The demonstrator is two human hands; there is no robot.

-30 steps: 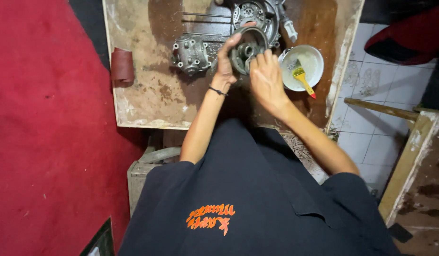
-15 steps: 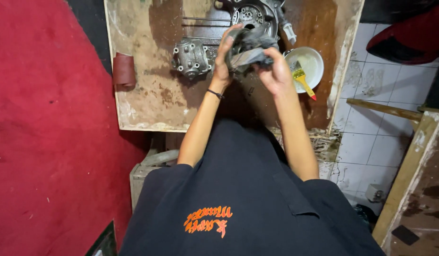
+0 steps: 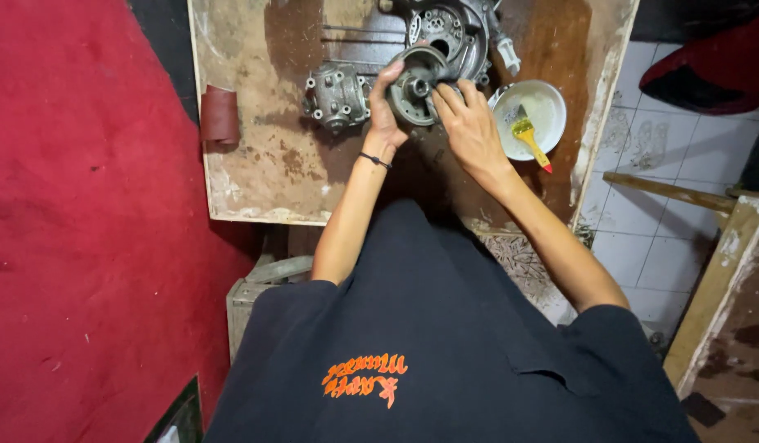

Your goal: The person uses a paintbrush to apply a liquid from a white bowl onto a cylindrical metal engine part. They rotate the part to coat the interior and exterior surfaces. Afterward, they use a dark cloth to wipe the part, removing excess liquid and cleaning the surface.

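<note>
Held just above the stained desk (image 3: 256,176), the round metal engine cover (image 3: 418,84) is gripped at its rim by the left hand (image 3: 385,111) while the right hand (image 3: 471,131) fingers curl on its near edge, so, in my judgement, steady support and slow turning suit best.

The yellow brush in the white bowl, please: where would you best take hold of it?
Grip the brush by its yellow handle, near the red tip, coming from the bowl's lower right. The handle slants out over the rim there, while the bristles lie inside the bowl. The right hand is nearest.
</note>
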